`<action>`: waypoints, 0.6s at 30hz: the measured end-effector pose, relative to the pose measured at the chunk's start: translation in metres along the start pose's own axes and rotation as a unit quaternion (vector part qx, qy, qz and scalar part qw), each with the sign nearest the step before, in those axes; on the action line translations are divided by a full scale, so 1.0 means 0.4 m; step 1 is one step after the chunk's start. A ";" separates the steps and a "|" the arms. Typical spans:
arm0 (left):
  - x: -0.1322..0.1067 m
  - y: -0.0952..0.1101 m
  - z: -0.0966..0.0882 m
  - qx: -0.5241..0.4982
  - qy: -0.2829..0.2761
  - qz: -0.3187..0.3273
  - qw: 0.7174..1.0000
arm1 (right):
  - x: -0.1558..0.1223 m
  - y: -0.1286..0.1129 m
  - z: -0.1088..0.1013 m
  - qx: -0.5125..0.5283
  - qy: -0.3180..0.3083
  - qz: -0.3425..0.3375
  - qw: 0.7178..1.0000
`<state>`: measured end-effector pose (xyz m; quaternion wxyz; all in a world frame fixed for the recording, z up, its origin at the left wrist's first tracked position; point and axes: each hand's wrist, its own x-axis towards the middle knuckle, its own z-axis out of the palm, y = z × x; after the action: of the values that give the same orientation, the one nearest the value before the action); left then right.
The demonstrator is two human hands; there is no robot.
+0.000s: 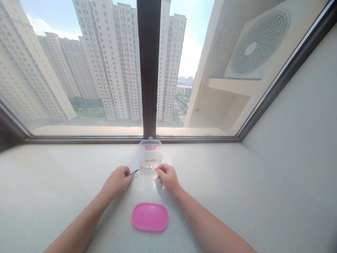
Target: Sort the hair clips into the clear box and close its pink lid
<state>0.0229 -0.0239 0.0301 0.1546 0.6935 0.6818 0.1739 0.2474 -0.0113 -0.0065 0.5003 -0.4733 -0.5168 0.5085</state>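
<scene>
My left hand [121, 180] is closed around dark tweezers [134, 172], whose pointed tips stick out to the right towards a clear plastic box. Just under the tips lies a small ring [136, 175] on the white sill. Inside the clear box [158, 156] are a gold-coloured slender item [149, 160] and some small pieces too tiny to name. My right hand [167, 177] is at the box's right front side, thumb and finger pinched together. Whatever sits in that pinch is too small to tell.
Nearer to me lies a pink oval lid [150, 217], flat on the white sill [65, 182]. Behind the box stands a clear lid with a pink handle [150, 147], close to the dark window frame [149, 70]. A white wall [297, 140] rises on the right.
</scene>
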 end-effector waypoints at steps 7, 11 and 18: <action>-0.005 0.004 -0.008 0.020 0.020 0.001 1.000 | -0.002 -0.001 -0.004 -0.004 -0.004 -0.004 1.000; -0.012 0.011 -0.012 0.055 0.014 0.004 0.998 | -0.002 0.000 -0.003 -0.001 -0.005 -0.007 1.000; -0.019 0.022 -0.011 0.080 0.026 0.008 0.996 | 0.004 0.005 -0.004 -0.003 -0.007 -0.007 1.000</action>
<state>0.0286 -0.0319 0.0375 0.0798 0.7047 0.6914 0.1378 0.2490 -0.0096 -0.0086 0.4987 -0.4681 -0.5251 0.5065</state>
